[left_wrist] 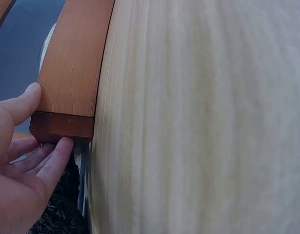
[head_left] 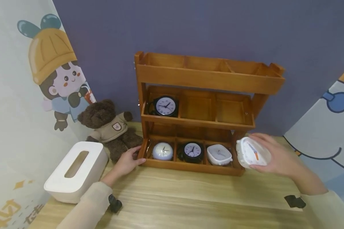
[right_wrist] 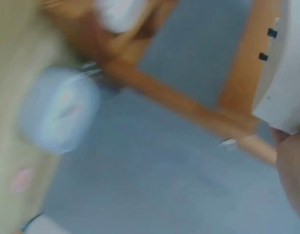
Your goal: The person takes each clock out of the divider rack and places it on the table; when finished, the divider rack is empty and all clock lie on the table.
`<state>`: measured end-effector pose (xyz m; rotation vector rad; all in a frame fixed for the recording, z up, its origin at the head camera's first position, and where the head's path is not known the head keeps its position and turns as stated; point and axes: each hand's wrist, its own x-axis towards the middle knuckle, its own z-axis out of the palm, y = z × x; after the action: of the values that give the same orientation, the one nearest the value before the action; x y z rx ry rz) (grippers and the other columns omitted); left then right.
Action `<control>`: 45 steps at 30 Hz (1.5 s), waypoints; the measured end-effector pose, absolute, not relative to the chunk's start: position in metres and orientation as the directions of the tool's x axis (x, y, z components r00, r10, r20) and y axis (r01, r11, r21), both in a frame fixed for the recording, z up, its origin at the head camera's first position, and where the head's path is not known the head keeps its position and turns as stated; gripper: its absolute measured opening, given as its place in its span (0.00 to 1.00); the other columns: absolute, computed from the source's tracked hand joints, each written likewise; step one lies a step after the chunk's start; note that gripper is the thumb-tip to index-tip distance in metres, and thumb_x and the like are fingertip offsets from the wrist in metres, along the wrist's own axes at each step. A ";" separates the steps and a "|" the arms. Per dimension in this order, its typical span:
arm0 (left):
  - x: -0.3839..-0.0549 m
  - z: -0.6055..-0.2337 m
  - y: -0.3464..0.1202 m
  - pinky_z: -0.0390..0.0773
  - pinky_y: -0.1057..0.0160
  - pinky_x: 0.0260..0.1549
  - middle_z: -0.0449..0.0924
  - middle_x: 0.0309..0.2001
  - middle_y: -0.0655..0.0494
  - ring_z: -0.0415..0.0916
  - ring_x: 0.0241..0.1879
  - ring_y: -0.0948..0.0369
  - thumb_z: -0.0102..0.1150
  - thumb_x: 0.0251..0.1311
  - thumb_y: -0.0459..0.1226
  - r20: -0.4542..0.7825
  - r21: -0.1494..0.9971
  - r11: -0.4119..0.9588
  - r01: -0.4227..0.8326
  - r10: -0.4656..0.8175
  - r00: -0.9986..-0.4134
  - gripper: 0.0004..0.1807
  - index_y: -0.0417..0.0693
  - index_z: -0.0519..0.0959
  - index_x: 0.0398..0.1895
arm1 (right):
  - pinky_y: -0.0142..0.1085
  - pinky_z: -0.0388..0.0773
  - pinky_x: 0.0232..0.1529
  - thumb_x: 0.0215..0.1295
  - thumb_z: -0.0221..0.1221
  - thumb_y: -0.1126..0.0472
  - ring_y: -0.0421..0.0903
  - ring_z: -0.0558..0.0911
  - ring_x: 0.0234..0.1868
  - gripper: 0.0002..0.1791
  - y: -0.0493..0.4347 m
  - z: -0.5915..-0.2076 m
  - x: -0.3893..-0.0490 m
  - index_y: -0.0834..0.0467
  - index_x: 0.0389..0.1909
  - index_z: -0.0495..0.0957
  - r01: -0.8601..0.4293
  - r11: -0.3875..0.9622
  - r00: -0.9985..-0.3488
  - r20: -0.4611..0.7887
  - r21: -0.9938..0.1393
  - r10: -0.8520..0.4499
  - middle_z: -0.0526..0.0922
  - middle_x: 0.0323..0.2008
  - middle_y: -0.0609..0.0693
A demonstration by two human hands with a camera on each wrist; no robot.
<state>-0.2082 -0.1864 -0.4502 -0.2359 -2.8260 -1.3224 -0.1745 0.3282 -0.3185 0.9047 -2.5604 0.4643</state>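
Note:
A brown wooden three-tier shelf (head_left: 210, 81) stands against the dark wall. My left hand (head_left: 128, 163) grips the left end of its bottom tier, thumb on one side of the board (left_wrist: 74, 63) and fingertips against its end. Beyond the shelf's right end, my right hand (head_left: 278, 156) holds a white alarm clock (head_left: 250, 152) tilted in the air, its face marked with an orange stroke. The bottom tier carries a round pale clock (head_left: 162, 151), a black clock (head_left: 192, 150) and a white squarish clock (head_left: 219, 154). A black clock (head_left: 165, 106) sits in the middle tier's left compartment.
A brown teddy bear (head_left: 111, 127) and a white tissue box (head_left: 74, 168) stand left of the shelf. In the right wrist view, another pale clock (right_wrist: 59, 109) shows blurred on the table, near a small pink thing (right_wrist: 23, 179). The top tier has dividers.

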 end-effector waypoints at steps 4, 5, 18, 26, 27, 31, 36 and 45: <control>-0.209 -0.449 -0.187 0.77 0.49 0.46 0.70 0.60 0.32 0.74 0.53 0.42 0.68 0.60 0.39 0.079 0.744 0.651 0.148 0.134 -0.988 0.36 0.31 0.66 0.67 | 0.63 0.73 0.37 0.25 0.81 0.56 0.64 0.73 0.50 0.55 0.352 -0.347 -0.175 0.60 0.64 0.70 -0.647 0.734 -0.723 0.473 -0.207 -0.504 0.71 0.57 0.59; -0.209 -0.449 -0.187 0.77 0.49 0.46 0.70 0.60 0.31 0.74 0.53 0.42 0.68 0.60 0.39 0.080 0.741 0.654 0.150 0.136 -0.987 0.36 0.31 0.66 0.67 | 0.64 0.72 0.38 0.25 0.81 0.57 0.63 0.73 0.49 0.55 0.358 -0.354 -0.175 0.60 0.64 0.71 -0.643 0.730 -0.730 0.472 -0.232 -0.494 0.71 0.57 0.57; -0.209 -0.452 -0.186 0.75 0.47 0.48 0.70 0.60 0.32 0.74 0.54 0.41 0.67 0.60 0.39 0.072 0.744 0.652 0.146 0.138 -0.988 0.36 0.31 0.65 0.68 | 0.73 0.58 0.51 0.33 0.79 0.62 0.65 0.63 0.63 0.46 0.412 -0.429 -0.177 0.64 0.59 0.72 -0.525 0.745 -0.841 0.386 -0.411 -0.379 0.67 0.58 0.68; -0.208 -0.451 -0.187 0.75 0.47 0.48 0.70 0.60 0.32 0.74 0.54 0.41 0.67 0.60 0.39 0.068 0.740 0.658 0.140 0.134 -0.989 0.36 0.31 0.65 0.68 | 0.29 0.58 0.59 0.33 0.80 0.59 0.48 0.67 0.60 0.45 0.415 -0.453 -0.176 0.63 0.58 0.73 -0.540 0.762 -0.827 0.393 -0.359 -0.401 0.73 0.53 0.59; -0.208 -0.451 -0.187 0.75 0.47 0.49 0.70 0.60 0.32 0.74 0.54 0.41 0.67 0.61 0.39 0.067 0.740 0.658 0.138 0.133 -0.989 0.36 0.31 0.65 0.68 | 0.33 0.63 0.57 0.32 0.80 0.58 0.52 0.70 0.57 0.45 0.414 -0.454 -0.176 0.63 0.58 0.73 -0.537 0.769 -0.829 0.386 -0.348 -0.404 0.73 0.53 0.58; -0.208 -0.451 -0.187 0.75 0.47 0.48 0.71 0.60 0.33 0.74 0.54 0.42 0.67 0.61 0.39 0.063 0.746 0.653 0.132 0.129 -0.990 0.36 0.31 0.65 0.68 | 0.42 0.70 0.51 0.32 0.80 0.56 0.63 0.73 0.50 0.46 0.412 -0.456 -0.178 0.63 0.57 0.73 -0.536 0.782 -0.830 0.369 -0.319 -0.418 0.73 0.53 0.60; -0.208 -0.450 -0.186 0.76 0.48 0.48 0.72 0.59 0.33 0.74 0.54 0.42 0.67 0.60 0.38 0.062 0.751 0.648 0.126 0.121 -0.991 0.36 0.31 0.65 0.68 | 0.47 0.71 0.51 0.32 0.80 0.55 0.65 0.73 0.50 0.45 0.411 -0.460 -0.182 0.64 0.56 0.73 -0.518 0.787 -0.845 0.342 -0.334 -0.411 0.73 0.53 0.62; -0.208 -0.451 -0.186 0.76 0.48 0.47 0.71 0.60 0.33 0.75 0.53 0.42 0.68 0.60 0.38 0.080 0.747 0.650 0.137 0.118 -0.990 0.36 0.31 0.66 0.67 | 0.67 0.67 0.44 0.36 0.79 0.57 0.72 0.71 0.52 0.44 0.412 -0.462 -0.186 0.67 0.57 0.71 -0.486 0.777 -0.871 0.292 -0.401 -0.394 0.72 0.53 0.69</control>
<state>-0.2075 -0.1857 -0.4510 -0.2191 -2.8322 -1.2850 -0.1863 0.4117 -0.4620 0.6952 -2.7779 0.7041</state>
